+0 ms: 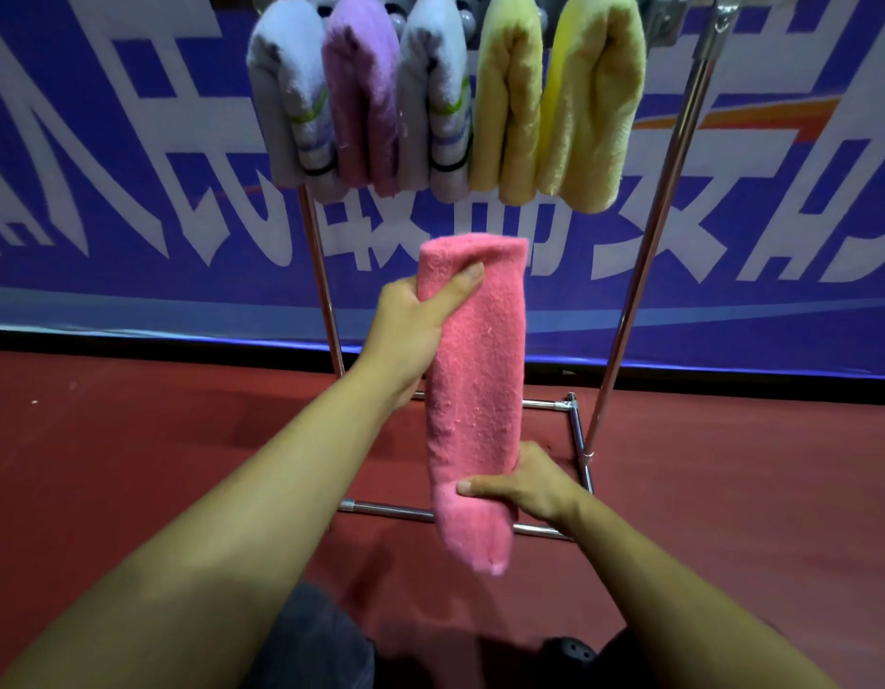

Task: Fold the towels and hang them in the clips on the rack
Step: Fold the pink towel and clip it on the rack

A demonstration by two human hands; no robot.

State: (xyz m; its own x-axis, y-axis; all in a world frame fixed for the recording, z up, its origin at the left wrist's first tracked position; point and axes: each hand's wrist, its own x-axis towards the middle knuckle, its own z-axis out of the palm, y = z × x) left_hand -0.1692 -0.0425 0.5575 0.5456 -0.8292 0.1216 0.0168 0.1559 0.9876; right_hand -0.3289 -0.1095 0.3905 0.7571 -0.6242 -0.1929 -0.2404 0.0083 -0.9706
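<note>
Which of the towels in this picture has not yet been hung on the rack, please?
The pink towel: the left hand grips its top and the right hand its lower end, below the rack, where the five others, white, lilac and yellow, hang.

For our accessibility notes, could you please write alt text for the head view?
Two hands hold a folded pink towel upright, left hand near its top, right hand near its bottom. Above, five folded towels hang side by side on a metal rack.
</note>
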